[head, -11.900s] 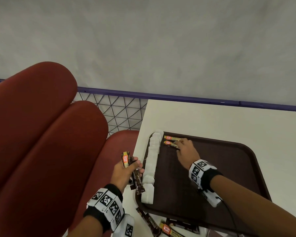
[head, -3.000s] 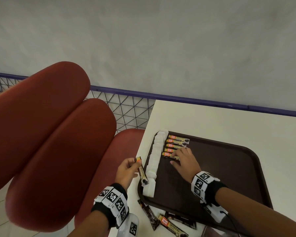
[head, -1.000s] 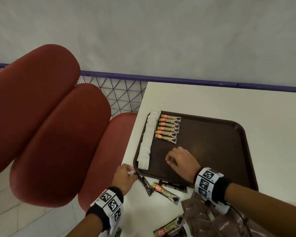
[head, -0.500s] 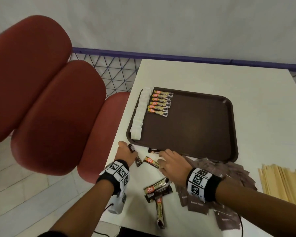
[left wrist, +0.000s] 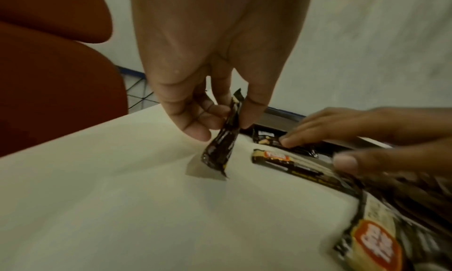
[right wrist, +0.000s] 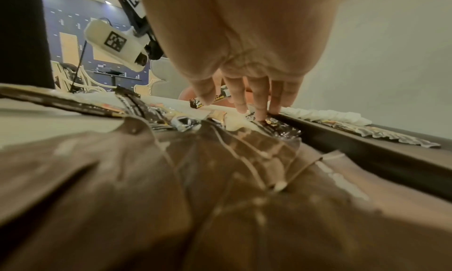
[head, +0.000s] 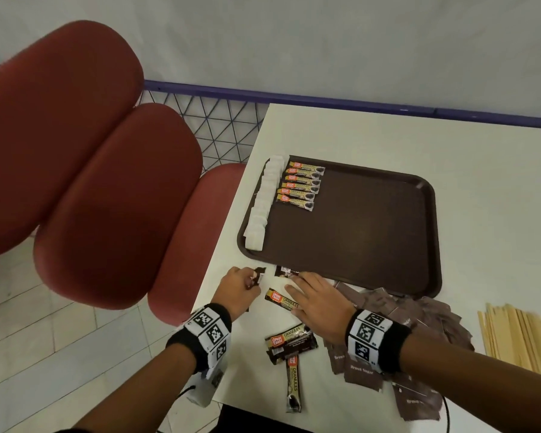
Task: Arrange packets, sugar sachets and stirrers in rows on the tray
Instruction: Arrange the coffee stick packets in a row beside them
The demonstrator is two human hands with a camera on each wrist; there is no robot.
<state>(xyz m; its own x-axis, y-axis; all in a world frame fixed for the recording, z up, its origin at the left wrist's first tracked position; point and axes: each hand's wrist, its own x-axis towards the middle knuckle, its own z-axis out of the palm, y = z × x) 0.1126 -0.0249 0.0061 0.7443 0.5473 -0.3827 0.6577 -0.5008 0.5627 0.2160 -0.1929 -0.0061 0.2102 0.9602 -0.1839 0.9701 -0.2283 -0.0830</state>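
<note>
The brown tray [head: 372, 232] holds a row of white sachets [head: 260, 207] along its left edge and a row of several coffee stick packets [head: 300, 185] beside them. In front of the tray, my left hand [head: 241, 285] pinches one dark stick packet [left wrist: 220, 149] between thumb and fingers, its lower end just above the table. My right hand [head: 316, 301] lies flat with straight fingers. Its fingertips touch a packet [head: 283, 271] at the tray's near rim, and its thumb touches another packet [head: 281, 300] on the table.
More stick packets [head: 291, 342] lie near the table's front edge. A pile of brown sugar sachets [head: 403, 339] spreads under my right wrist. Wooden stirrers [head: 519, 335] lie at the right. Red chair cushions [head: 107, 182] stand left of the white table [head: 388, 135].
The packet row on the tray has grown from two to several. Both hands have come down off the tray to the loose packets. My left hand has picked one up.
</note>
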